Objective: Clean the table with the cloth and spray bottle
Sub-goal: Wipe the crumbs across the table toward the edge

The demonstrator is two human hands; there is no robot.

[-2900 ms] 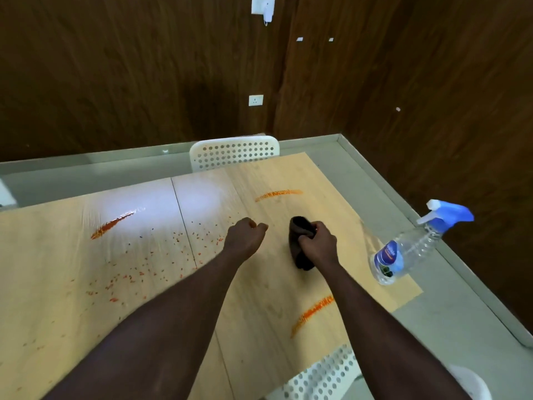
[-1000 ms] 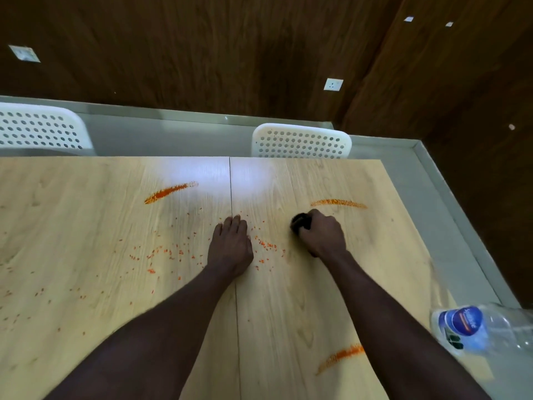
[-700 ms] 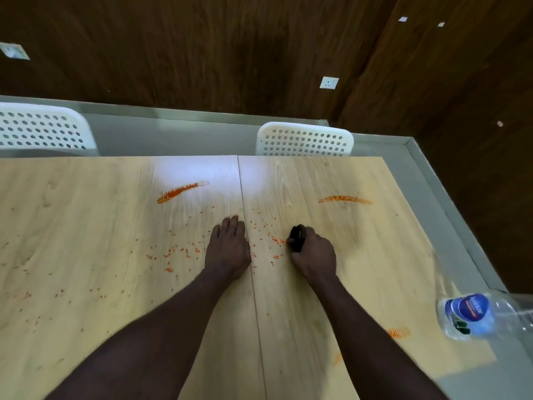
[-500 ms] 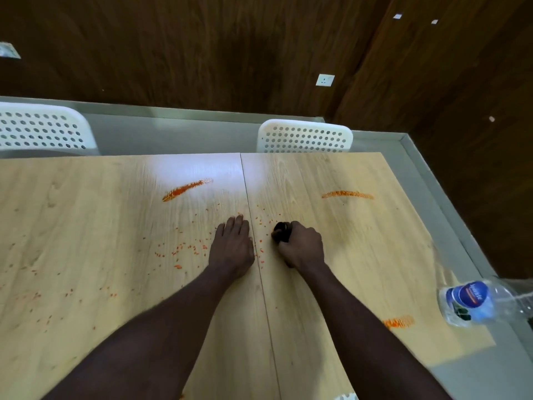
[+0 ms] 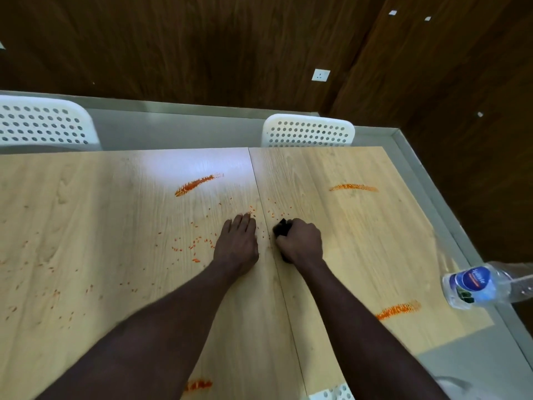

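My right hand grips a bunched dark cloth and presses it on the light wooden table, just right of the centre seam. My left hand lies flat on the table beside it, fingers straight. Small orange crumbs are scattered left of my left hand and around the seam. Orange smears sit at the back centre, back right and front right. The clear spray bottle stands at the table's right edge, its top cut off by the frame.
Two white perforated chairs stand behind the far edge, one at the left and one at the centre. Part of another white chair shows at the near edge. Another orange smear lies near the front. Dark wooden walls surround the grey floor.
My right hand has slid the cloth leftward across the table toward the seam, pushing crumbs. My left hand went from a fist to lying flat and has stayed there.
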